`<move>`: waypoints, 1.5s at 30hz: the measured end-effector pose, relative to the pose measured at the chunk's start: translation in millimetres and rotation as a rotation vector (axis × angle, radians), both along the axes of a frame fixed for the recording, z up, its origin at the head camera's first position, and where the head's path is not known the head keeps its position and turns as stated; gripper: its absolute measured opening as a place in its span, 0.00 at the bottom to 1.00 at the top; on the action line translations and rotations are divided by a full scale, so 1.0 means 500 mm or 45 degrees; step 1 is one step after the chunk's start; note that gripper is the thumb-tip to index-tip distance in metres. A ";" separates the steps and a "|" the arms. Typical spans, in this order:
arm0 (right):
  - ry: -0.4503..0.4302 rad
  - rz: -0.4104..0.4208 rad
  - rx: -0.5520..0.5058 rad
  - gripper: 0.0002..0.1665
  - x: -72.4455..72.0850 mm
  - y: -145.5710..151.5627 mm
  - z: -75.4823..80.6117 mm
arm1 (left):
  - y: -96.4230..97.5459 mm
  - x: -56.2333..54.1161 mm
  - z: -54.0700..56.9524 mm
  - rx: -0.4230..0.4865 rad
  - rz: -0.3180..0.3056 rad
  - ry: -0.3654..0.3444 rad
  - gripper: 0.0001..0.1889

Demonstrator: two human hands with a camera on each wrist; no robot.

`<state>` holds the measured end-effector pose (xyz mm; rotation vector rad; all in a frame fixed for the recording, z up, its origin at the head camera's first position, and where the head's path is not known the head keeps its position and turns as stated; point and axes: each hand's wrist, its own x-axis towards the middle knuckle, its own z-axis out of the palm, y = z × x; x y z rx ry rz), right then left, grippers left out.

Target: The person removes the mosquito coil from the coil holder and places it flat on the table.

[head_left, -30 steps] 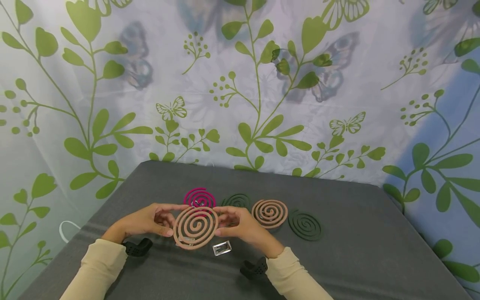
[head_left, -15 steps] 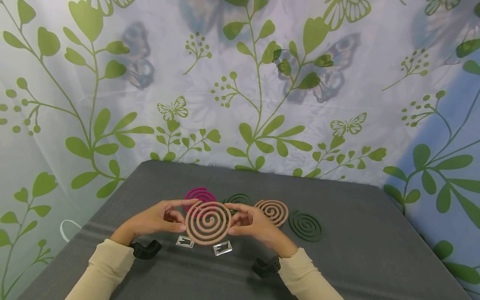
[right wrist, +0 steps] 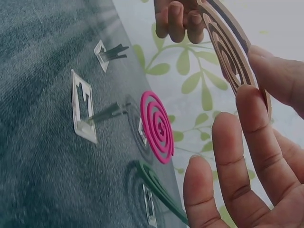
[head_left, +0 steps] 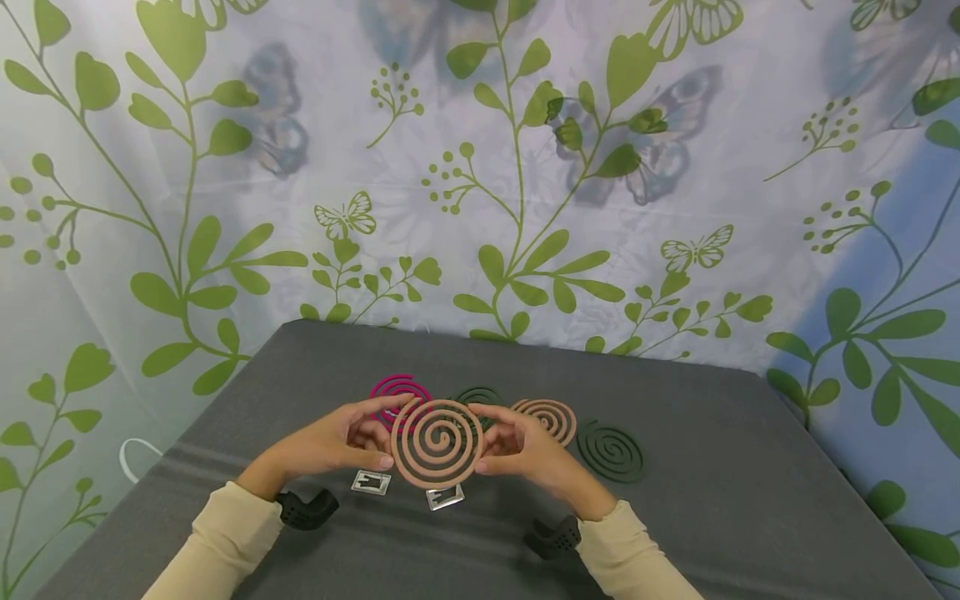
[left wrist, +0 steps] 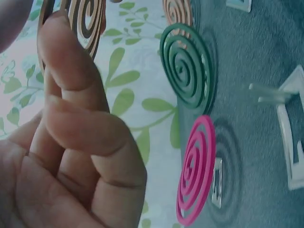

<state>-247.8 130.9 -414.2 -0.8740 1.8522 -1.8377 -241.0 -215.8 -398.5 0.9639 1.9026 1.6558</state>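
Observation:
A tan mosquito coil [head_left: 442, 437] is held up over the table, its flat face toward the head camera. My left hand [head_left: 337, 442] pinches its left edge between thumb and index finger. On the opposite edge my right hand [head_left: 528, 454] grips it the same way, the other fingers loosely bent. Edge-on in the right wrist view, the tan coil [right wrist: 228, 57] shows more than one layer. Below it lie two metal coil stands, one at left [head_left: 371, 482] and one at right [head_left: 446, 497], each with a raised prong in the right wrist view.
Behind the hands, a pink coil [left wrist: 195, 171] and a green coil [left wrist: 187, 69] sit raised on metal stands. Farther right are another tan coil [head_left: 558, 418] and a dark green coil [head_left: 610, 451]. A leaf-patterned curtain [head_left: 420, 167] borders the grey table [head_left: 712, 500].
Both hands have carried the tan coil to the right and tilted it more upright. The left metal stand, earlier covered by the coil, now shows fully.

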 end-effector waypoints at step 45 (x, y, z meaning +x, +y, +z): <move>0.033 0.002 0.099 0.47 0.003 0.188 -0.016 | 0.207 0.042 -0.032 -0.057 0.218 0.038 0.48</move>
